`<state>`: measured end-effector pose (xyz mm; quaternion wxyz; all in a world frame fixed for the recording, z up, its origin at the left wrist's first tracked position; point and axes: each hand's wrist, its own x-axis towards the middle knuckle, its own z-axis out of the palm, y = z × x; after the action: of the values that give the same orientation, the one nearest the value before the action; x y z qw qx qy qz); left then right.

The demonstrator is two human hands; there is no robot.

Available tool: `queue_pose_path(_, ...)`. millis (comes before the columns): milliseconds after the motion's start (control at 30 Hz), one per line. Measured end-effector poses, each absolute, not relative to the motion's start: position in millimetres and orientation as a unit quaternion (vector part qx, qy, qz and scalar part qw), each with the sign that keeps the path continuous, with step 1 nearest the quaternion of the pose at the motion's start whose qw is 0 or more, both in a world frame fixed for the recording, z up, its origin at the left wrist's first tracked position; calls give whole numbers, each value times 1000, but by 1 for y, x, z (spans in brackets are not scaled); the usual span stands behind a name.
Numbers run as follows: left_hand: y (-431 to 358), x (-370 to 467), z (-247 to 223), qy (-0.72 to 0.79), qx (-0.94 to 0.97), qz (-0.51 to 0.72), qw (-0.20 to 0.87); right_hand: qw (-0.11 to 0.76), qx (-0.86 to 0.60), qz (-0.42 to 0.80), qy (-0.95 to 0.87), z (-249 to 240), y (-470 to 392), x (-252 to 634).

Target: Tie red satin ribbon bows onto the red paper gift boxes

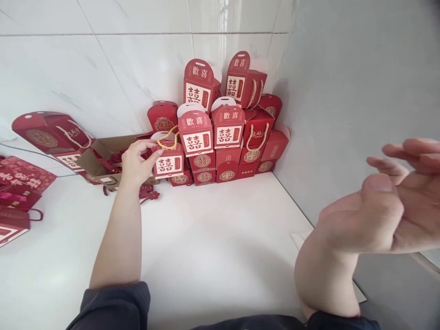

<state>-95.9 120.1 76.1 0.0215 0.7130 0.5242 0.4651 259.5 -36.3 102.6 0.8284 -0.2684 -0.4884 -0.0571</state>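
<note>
With thumb and fingers closed at its upper left edge, my left hand grips a small red gift box. The box has a white panel with a double-happiness sign, and a yellow cord handle loops over its top. It stands at the left end of a stack of similar red boxes against the tiled wall. Off to the right and close to the camera, my right hand is raised palm up, holding nothing. Its fingers are apart and slightly curled.
An open cardboard box with red pieces inside stands left of the stack, with a longer red box beside it. Red paper bags lie at the far left. A grey panel rises along the right of the white table.
</note>
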Motion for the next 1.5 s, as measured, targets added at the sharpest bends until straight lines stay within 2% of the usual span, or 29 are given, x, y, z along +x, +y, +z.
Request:
queue_pose_path(100,106,-92,85,507,695,505,69,848,-245,-169,-439,107,-31,254)
queue_pose_path(200,93,-95,88,507,670,524,142,818,-280,-146,-481,106,-28,252)
queue_pose_path(333,84,-112,78,477,625,545,289,756,-329,-103,-557,99,-30,252)
queue_pose_path(467,82,-119,61,416,625,544,374,690,-376,-59,-616,95,-34,252)
queue_pose_path(567,77,-99,42,380,657,516,398,584,-428,5,-690,93,-33,251)
queue_pose_path(667,63,-63,22,320,703,496,397,416,-432,84,-796,82,-25,246)
queue_pose_path(733,51,-40,10,288,749,430,415,321,-414,119,-844,67,-19,240)
queue_pose_path(833,31,-17,0,244,814,312,424,260,-420,106,-863,38,-14,232)
queue_pose_path(1000,15,2,3,258,858,297,329,282,-460,99,-836,3,-17,234)
queue_pose_path(1067,15,7,5,244,868,288,323,297,-464,104,-828,-6,-18,237)
queue_pose_path(1367,18,11,0,309,825,255,398,340,-424,145,-827,-29,-13,239)
queue_pose_path(1500,22,6,-3,318,782,226,486,372,-430,178,-803,-30,-14,239)
